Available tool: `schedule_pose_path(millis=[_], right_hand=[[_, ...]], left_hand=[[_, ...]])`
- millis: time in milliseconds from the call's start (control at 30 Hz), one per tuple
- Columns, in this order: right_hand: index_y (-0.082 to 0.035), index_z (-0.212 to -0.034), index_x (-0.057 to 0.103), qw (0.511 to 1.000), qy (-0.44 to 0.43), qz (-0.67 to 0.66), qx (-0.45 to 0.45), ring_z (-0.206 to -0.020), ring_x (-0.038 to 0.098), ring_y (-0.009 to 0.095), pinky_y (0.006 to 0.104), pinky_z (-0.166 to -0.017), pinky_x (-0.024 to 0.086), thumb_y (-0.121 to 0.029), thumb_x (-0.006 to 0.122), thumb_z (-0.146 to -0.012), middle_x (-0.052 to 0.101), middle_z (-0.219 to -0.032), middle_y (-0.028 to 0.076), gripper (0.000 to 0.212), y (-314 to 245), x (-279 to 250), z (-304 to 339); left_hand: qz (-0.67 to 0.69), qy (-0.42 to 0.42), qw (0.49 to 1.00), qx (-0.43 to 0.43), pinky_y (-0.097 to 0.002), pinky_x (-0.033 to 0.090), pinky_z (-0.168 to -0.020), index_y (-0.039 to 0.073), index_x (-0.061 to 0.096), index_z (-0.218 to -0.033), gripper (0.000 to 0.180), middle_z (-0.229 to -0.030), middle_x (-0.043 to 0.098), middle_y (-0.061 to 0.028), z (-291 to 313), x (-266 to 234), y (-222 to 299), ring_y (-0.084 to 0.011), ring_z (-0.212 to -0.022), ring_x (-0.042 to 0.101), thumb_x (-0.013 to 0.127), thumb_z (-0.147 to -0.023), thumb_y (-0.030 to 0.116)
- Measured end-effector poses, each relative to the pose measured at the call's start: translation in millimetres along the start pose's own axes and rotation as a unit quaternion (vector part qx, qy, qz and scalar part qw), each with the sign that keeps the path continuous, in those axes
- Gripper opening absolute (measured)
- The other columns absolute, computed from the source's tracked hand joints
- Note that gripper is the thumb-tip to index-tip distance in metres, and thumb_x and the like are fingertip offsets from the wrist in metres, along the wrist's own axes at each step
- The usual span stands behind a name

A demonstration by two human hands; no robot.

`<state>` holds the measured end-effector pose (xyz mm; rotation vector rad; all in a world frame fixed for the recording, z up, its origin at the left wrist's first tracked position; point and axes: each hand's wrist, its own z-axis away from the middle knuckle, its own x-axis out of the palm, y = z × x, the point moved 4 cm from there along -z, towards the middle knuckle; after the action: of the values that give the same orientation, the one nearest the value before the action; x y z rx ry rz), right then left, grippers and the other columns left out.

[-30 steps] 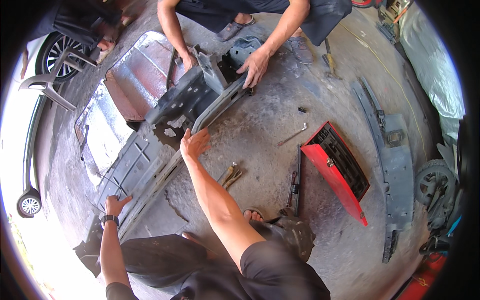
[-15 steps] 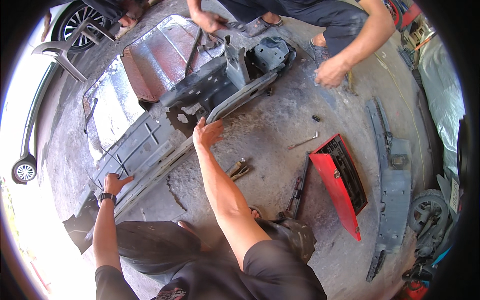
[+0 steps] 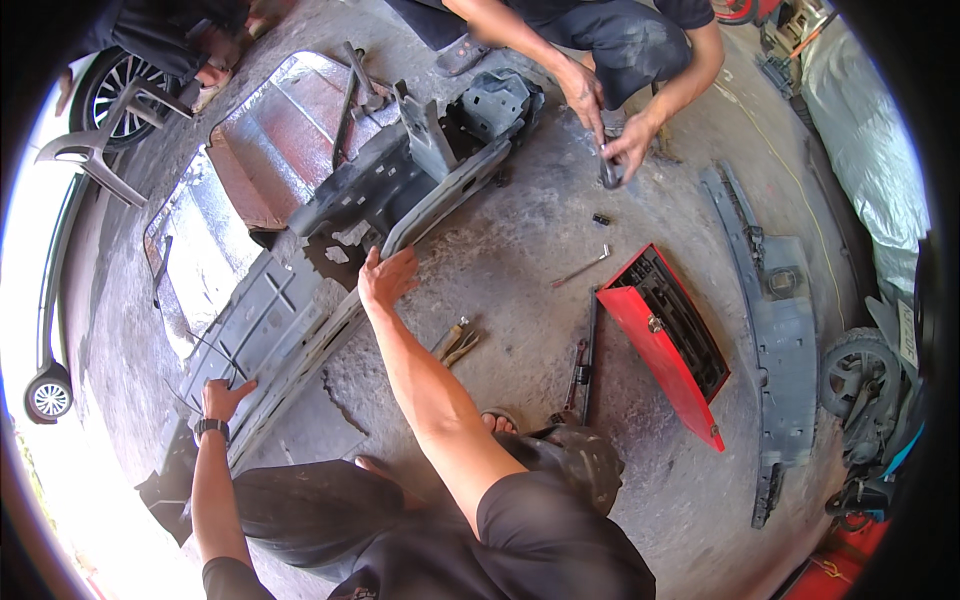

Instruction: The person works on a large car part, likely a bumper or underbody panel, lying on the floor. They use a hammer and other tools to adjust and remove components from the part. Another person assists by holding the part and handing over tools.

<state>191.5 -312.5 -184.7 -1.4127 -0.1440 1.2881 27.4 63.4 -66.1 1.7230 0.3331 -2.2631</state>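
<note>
A long grey car body panel [image 3: 262, 312] lies slantwise on the floor in front of me, its boxed, bracketed end at the far right. My left hand [image 3: 226, 398] holds its near-left part, thumb stretched out over the metal; some fingers are hard to make out. Around the near rail, by the middle of the panel, my right hand [image 3: 388, 278] is closed, fingers on the outer side. Across from me a squatting co-worker's hands [image 3: 618, 140] hold a small dark tool [image 3: 609, 174].
An open red toolbox [image 3: 664, 345] stands at the right, near a socket wrench [image 3: 582, 267] and a small black socket [image 3: 601, 218]. Gloves [image 3: 458, 342] lie by my right forearm. Silvery insulation [image 3: 280, 130] is behind the panel; another grey panel [image 3: 784, 350] lies farther right.
The view has shifted slightly to the right. The co-worker's two hands have come together around the dark tool. My hands keep their places on the panel.
</note>
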Motion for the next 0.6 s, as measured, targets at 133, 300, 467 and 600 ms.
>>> schedule_pose_path(millis=[133, 300, 467, 600], right_hand=[[0.003, -0.144, 0.030, 1.000, -0.008, 0.011, 0.006, -0.132, 0.041, 0.037, 0.0650, -0.106, 0.031, -0.040, 0.060, -0.093, 0.043, -0.135, 0.021, 0.073, 1.1, -0.1, -3.0], [0.001, -0.139, 0.034, 0.999, 0.015, 0.034, 0.013, -0.130, 0.044, 0.036, 0.0625, -0.104, 0.034, -0.041, 0.064, -0.091, 0.046, -0.131, 0.020, 0.070, -3.1, -2.8, -0.2], [0.000, -0.142, 0.035, 0.999, 0.011, 0.045, 0.015, -0.120, 0.050, 0.036, 0.0616, -0.101, 0.036, -0.042, 0.064, -0.091, 0.050, -0.124, 0.018, 0.073, 2.7, -4.6, -2.8], [0.002, -0.144, 0.031, 1.000, 0.012, 0.019, 0.013, -0.131, 0.042, 0.037, 0.0628, -0.105, 0.033, -0.046, 0.060, -0.093, 0.044, -0.136, 0.022, 0.076, 7.7, 5.5, -3.1]], left_hand=[[0.010, -0.026, 0.999, -0.020, -0.0456, 0.051, -0.067, -0.013, 0.070, -0.080, 0.078, -0.074, 0.066, -0.0292, -1.0, -2.4, 5.6, -0.0383, -0.069, 0.066, 0.082, -0.063, 0.062], [0.022, 0.041, 0.999, 0.004, -0.0448, 0.053, -0.077, -0.015, 0.069, -0.093, 0.086, -0.085, 0.069, -0.0304, -1.7, 8.9, -15.5, -0.0397, -0.082, 0.069, 0.082, -0.062, 0.063], [-0.002, -0.071, 0.996, -0.049, -0.0439, 0.051, -0.092, -0.015, 0.066, -0.109, 0.094, -0.103, 0.067, -0.0339, 1.9, -0.8, 11.2, -0.0409, -0.103, 0.066, 0.082, -0.062, 0.065], [0.001, -0.041, 0.999, -0.027, -0.0438, 0.050, -0.094, -0.014, 0.067, -0.108, 0.093, -0.106, 0.066, -0.0340, 1.6, 2.3, 4.2, -0.0413, -0.106, 0.065, 0.080, -0.063, 0.067]])
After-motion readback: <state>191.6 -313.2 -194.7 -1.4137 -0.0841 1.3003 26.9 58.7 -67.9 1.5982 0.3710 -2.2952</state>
